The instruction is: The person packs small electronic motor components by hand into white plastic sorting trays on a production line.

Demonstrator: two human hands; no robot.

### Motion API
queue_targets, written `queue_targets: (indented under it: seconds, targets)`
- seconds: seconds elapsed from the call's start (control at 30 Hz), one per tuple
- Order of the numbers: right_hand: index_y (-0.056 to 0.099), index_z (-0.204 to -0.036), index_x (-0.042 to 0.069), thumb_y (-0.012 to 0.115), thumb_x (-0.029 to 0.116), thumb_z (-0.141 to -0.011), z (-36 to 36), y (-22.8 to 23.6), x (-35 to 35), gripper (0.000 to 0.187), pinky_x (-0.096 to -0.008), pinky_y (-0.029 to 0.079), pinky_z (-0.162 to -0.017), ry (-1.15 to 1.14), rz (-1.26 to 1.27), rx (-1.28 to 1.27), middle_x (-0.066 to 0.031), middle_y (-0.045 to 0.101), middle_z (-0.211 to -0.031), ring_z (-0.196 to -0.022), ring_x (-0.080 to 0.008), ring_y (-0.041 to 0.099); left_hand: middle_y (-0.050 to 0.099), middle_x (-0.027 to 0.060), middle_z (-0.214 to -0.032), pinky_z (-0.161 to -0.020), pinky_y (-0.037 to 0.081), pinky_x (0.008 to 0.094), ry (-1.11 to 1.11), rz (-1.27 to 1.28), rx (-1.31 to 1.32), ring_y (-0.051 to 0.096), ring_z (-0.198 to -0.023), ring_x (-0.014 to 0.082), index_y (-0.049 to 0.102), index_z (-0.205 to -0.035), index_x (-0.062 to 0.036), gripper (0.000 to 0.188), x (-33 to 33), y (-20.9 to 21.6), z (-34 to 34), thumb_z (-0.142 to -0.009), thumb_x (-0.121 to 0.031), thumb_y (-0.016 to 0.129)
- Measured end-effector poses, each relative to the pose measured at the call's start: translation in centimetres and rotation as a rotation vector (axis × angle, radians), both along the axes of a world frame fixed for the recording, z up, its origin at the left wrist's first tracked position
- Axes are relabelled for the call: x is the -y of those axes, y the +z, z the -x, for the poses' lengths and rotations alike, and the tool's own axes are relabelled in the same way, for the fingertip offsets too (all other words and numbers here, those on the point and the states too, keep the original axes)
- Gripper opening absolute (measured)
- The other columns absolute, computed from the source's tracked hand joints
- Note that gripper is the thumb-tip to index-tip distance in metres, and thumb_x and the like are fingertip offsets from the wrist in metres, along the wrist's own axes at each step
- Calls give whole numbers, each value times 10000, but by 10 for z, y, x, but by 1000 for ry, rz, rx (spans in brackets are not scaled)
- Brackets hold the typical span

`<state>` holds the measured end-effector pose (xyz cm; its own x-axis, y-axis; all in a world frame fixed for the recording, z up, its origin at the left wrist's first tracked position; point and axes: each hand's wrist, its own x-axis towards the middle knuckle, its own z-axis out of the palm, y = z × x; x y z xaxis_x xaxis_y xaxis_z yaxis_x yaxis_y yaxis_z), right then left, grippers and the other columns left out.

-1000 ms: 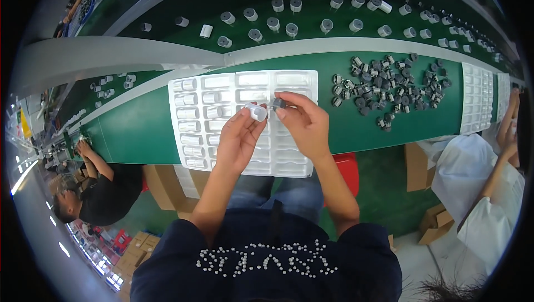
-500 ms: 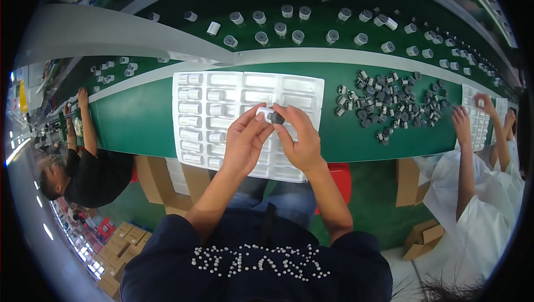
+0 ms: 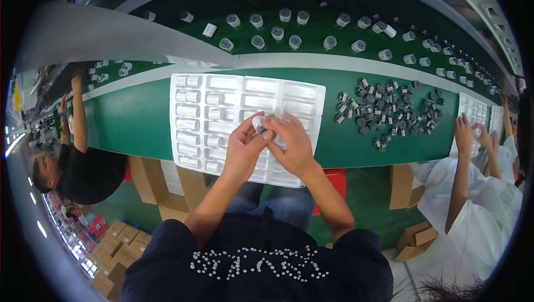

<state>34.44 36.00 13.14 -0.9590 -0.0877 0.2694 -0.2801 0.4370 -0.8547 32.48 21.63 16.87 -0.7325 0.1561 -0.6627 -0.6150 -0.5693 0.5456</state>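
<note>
"Where was there room to pass, out from the left grip and right grip?"
"At nine o'clock, beyond the white tray, the bench lay bare; at three, more bare bench ran below the scatter of dark pieces."
"What stood in the way?"
"That scatter, between two and three; a pale rail across twelve; a broad grey beam between ten and eleven."

Half a second ago the white-and-dark piece lay level — now it slants between my left hand and right hand, dark end toward me. A co-worker's hand has come to the right-side tray too.
</note>
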Motion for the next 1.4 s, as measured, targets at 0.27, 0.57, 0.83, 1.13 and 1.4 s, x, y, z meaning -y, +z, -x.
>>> queue_targets:
  seconds: [0.27, 0.57, 0.83, 1.13, 1.4]
  targets:
    - [649, -1181, 56, 802, -4, -668, 2, -23, 8, 539, -389, 562, -868, 80, 61, -106, -103, 702, -1145, -1028, -298, 683, 680, 76, -1080, -734, 517, 224, -522, 346, -186, 635, -886, 106, 580, -1266, 61, 489, 34, -32, 1, -838, -80, 769]
    - [570, -1234, 65, 742, 208, -834, 160, -56, -89, 458, -500, 273, -1123, -367, -415, -1, -69, 705, -1127, -1180, -272, 573, 531, 182, -1149, -947, 447, 453, -1054, 1389, -653, 503, -1088, 388, 604, -1224, -46, 500, 117, -46, -22, -760, -111, 778]
    - [575, -1269, 92, 722, 268, -839, 170, -55, -94, 488, -566, 254, -1122, -193, -648, 23, -104, 664, -1145, -1225, -310, 536, 505, 174, -1162, -923, 456, 415, -885, 1323, -694, 522, -1044, 356, 624, -1194, -29, 448, 140, -67, -36, -757, -15, 721]
    - [608, -1235, 146, 637, 88, -806, 278, -26, -138, 434, -458, 434, -1025, -24, -898, 111, -106, 585, -1265, -1198, -326, 556, 518, 155, -1151, -942, 444, 410, -990, 1326, -751, 515, -1062, 353, 636, -1151, -45, 419, 158, -52, -33, -744, -22, 732]
    - [673, -1074, 67, 669, 146, -811, 311, -60, -136, 274, -426, 496, -955, 153, -748, 305, -149, 621, -1171, -1146, -354, 587, 571, 161, -1062, -902, 471, 427, -1052, 1320, -730, 536, -1035, 343, 610, -1174, -5, 392, 157, -44, -22, -804, -65, 723]
